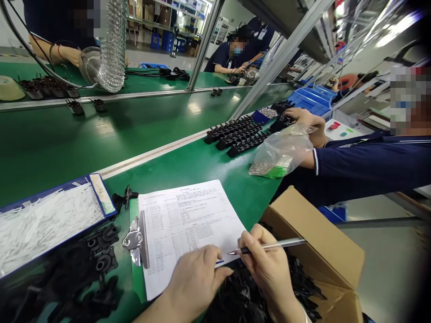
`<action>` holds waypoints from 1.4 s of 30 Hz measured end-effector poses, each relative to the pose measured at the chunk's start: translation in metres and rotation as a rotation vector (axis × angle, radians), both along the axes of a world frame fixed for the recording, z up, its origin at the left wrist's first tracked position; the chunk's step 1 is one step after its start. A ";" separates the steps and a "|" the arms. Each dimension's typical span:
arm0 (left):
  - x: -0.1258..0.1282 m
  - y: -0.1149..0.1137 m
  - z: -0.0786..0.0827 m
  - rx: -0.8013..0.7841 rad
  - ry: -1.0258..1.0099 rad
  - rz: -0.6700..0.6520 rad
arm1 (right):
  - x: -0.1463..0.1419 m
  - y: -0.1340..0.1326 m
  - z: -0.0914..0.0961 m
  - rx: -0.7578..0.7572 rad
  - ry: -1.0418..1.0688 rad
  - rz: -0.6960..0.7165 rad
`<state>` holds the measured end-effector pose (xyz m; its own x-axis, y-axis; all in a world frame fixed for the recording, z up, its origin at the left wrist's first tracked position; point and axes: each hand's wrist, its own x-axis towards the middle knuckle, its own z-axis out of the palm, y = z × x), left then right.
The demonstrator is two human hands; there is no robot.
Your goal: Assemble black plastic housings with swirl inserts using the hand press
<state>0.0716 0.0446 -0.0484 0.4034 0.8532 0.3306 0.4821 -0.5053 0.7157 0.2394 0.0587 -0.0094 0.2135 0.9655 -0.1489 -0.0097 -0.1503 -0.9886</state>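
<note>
A green clipboard (136, 269) with printed sheets (198, 215) under its metal clip (136, 240) lies tilted at the bench edge. My left hand (195, 278) is closed at the near edge of the clipboard, fingers curled on top of the sheets and thumb at the edge. A small blue strip shows beside its fingertips; I cannot make out what it is. My right hand (269, 264) pinches a pen (283, 243), its tip pointing left, close to the paper's lower right edge. Whether the tip touches the paper I cannot tell.
An open cardboard box (323, 237) of black parts stands at the right. Left are a blue tray (50, 220) of white strips and black plastic parts (101, 251). Rows of black parts (235, 134) lie ahead. A co-worker's hands hold a clear bag (283, 150) of small metal pieces.
</note>
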 end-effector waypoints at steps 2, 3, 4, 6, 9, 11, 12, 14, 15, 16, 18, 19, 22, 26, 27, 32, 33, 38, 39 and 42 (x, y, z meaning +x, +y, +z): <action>0.000 0.000 -0.001 -0.010 0.019 -0.021 | -0.002 0.000 0.003 -0.015 -0.064 0.062; 0.000 0.000 -0.002 -0.018 0.031 -0.038 | -0.004 0.000 0.004 -0.013 -0.105 0.105; 0.001 0.000 -0.003 -0.029 0.039 -0.055 | -0.008 0.000 0.005 0.001 -0.151 0.153; 0.002 0.000 -0.005 -0.047 0.037 -0.082 | -0.015 0.002 0.006 0.058 -0.256 0.241; 0.003 0.001 -0.008 -0.046 -0.005 -0.073 | -0.023 0.005 0.005 0.126 -0.363 0.312; 0.003 0.001 -0.009 -0.023 -0.024 -0.054 | -0.023 0.004 0.003 0.103 -0.329 0.339; 0.003 0.001 -0.008 -0.011 -0.023 -0.046 | -0.021 0.002 0.001 0.078 -0.274 0.341; 0.003 0.000 -0.006 0.012 -0.009 -0.036 | -0.016 -0.003 -0.003 0.038 -0.123 0.276; 0.002 0.000 -0.005 0.023 -0.001 -0.029 | -0.014 -0.005 -0.005 0.031 -0.049 0.215; 0.002 0.000 -0.003 0.033 0.002 -0.022 | -0.013 -0.007 -0.006 0.036 0.005 0.152; 0.001 0.000 0.001 0.049 -0.022 -0.013 | -0.012 -0.010 -0.007 0.067 0.042 0.081; 0.001 -0.001 0.002 0.061 -0.046 -0.007 | -0.013 -0.011 -0.007 0.073 0.041 0.078; -0.001 -0.002 0.006 0.136 -0.122 0.024 | -0.019 -0.010 -0.004 0.010 0.071 0.098; -0.003 -0.004 0.010 0.218 -0.155 0.071 | -0.026 -0.009 -0.005 -0.080 0.184 0.112; -0.003 -0.005 0.011 0.222 -0.161 0.079 | -0.027 -0.010 -0.007 -0.095 0.214 0.114; -0.001 -0.007 0.011 0.248 -0.205 0.125 | -0.034 -0.012 -0.013 -0.198 0.300 0.060; 0.000 -0.008 0.010 0.249 -0.210 0.131 | -0.035 -0.012 -0.014 -0.204 0.301 0.045; 0.003 -0.009 0.006 0.268 -0.205 0.151 | -0.040 -0.014 -0.016 -0.204 0.330 0.046; 0.002 -0.009 0.006 0.274 -0.204 0.153 | -0.042 -0.015 -0.016 -0.211 0.346 0.059; 0.000 -0.009 0.007 0.290 -0.210 0.173 | -0.046 -0.019 -0.017 -0.214 0.383 0.067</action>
<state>0.0718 0.0359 -0.0412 0.1600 0.7619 0.6277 0.4364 -0.6250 0.6473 0.1929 0.0402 -0.0264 0.0420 0.9140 -0.4035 -0.3529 -0.3643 -0.8618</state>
